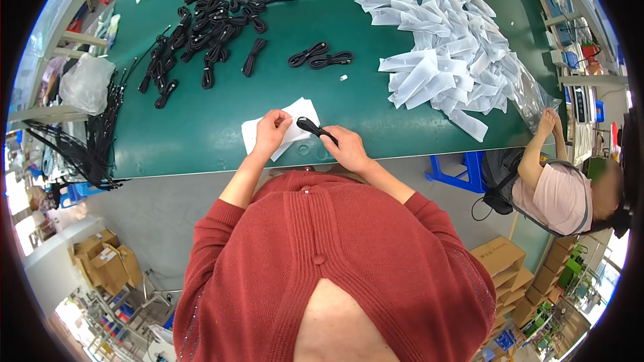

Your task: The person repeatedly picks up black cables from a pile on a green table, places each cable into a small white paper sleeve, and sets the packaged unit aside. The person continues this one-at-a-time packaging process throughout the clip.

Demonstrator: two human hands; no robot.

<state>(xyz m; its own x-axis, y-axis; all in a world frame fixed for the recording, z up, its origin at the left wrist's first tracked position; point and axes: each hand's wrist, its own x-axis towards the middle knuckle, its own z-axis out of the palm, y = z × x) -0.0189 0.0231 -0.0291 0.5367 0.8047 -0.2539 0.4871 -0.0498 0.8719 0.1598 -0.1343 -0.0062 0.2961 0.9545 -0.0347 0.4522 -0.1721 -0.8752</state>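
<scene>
My right hand (pixel 349 149) is closed round a coiled black cable (pixel 310 126), its looped end pointing left out of my fingers. Beneath it and to its left, a small stack of flat white bags (pixel 295 135) lies fanned out near the front edge of the green table (pixel 221 131). My left hand (pixel 270 135) rests over that stack with thumb and fingertips pinched together at the top bag, close to the cable's loop. Beyond my hands lie two coiled black cables (pixel 320 58) side by side, and another single bundle (pixel 253 57) further left.
A heap of coiled black cables (pixel 228 17) covers the far left. At the right is a pile of filled frosted bags (pixel 443 60). Long loose black cables (pixel 94 141) hang over the left edge. A co-worker (pixel 557 188) at the right handles a clear plastic bag (pixel 530 97); a blue stool (pixel 463 171) stands nearby.
</scene>
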